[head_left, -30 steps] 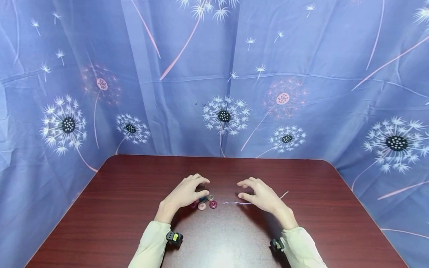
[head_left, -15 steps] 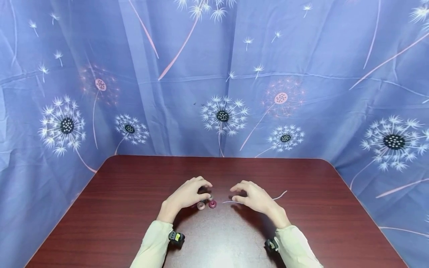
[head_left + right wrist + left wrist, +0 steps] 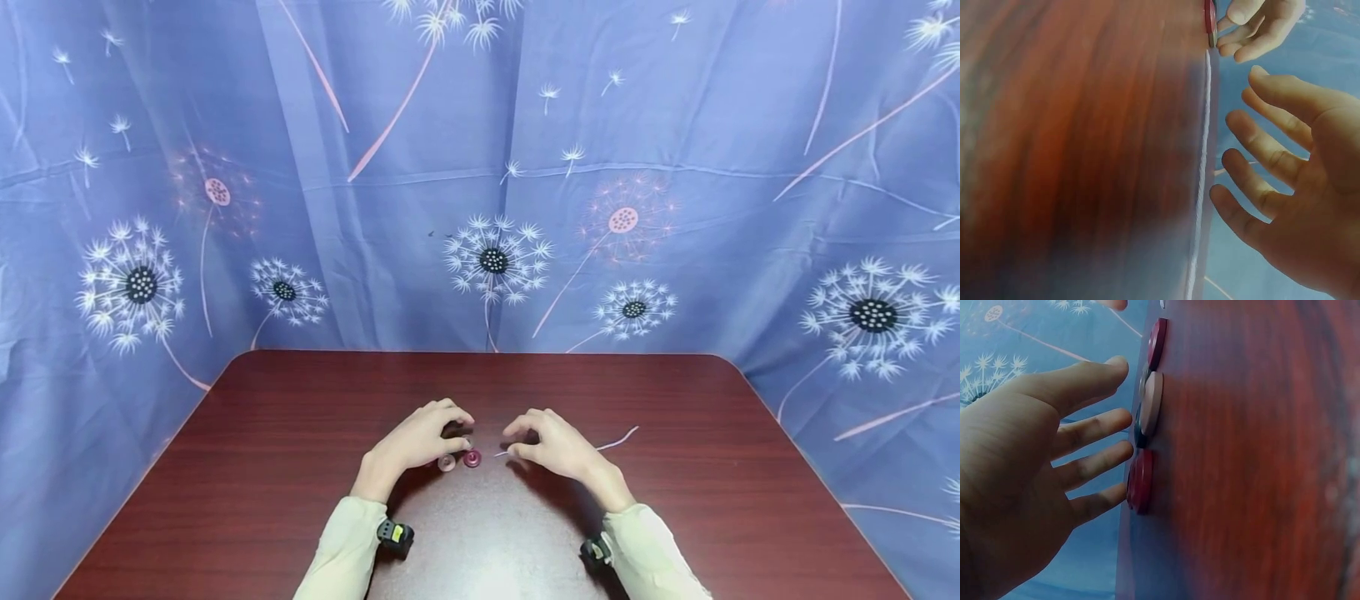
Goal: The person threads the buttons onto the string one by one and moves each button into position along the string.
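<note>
Your left hand (image 3: 418, 437): loosely spread by the buttons (image 3: 472, 458) (contact unclear) | your right hand (image 3: 561, 450): loosely spread above the string (image 3: 1202, 175) | buttons, string: on the table (image 3: 300, 467), partly hidden in head view

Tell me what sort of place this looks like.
Likely an indoor workspace screened off, perhaps for recording handwork: a dark red wood-grain table, blue dandelion-print fabric hanging behind it and at both sides, and small black wrist-worn devices. What lies beyond the fabric is hidden.
</note>
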Motion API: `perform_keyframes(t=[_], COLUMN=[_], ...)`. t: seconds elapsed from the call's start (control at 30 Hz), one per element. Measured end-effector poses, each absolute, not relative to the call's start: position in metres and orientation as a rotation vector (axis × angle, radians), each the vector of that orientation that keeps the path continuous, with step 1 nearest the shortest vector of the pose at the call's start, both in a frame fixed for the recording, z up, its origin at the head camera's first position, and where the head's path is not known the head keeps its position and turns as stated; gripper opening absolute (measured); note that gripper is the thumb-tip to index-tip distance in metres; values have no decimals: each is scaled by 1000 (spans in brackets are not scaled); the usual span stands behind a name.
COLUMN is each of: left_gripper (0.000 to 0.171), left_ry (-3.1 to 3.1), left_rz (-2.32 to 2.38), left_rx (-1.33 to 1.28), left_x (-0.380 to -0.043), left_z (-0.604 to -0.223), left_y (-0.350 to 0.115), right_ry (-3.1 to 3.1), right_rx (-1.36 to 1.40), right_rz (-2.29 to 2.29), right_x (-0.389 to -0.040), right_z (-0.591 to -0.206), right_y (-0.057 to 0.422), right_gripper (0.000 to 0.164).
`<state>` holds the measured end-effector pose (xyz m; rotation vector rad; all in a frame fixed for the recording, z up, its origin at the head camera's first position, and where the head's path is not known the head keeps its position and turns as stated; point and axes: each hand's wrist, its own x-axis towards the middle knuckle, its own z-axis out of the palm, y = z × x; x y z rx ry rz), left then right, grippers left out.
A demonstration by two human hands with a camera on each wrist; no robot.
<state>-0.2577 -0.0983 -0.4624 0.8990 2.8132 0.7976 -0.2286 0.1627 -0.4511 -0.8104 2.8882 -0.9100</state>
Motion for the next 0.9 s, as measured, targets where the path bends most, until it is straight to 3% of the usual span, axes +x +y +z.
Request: perform_keyframes(t=[0.5,0.9], left_gripper=[32,30], left_ry=[2817,2843], left_rz=[747,662], left_rx=[900,926], left_x=[-257,-254], left_z=[-463,-464], left_y=[-98,-95], right_ry=[2796,2825], right_rx=[-946,-954], right_rz=[-897,-808], right_x=[-237,-245], right_z=[-458,-462], right_y=[161,157], right_gripper=[21,8])
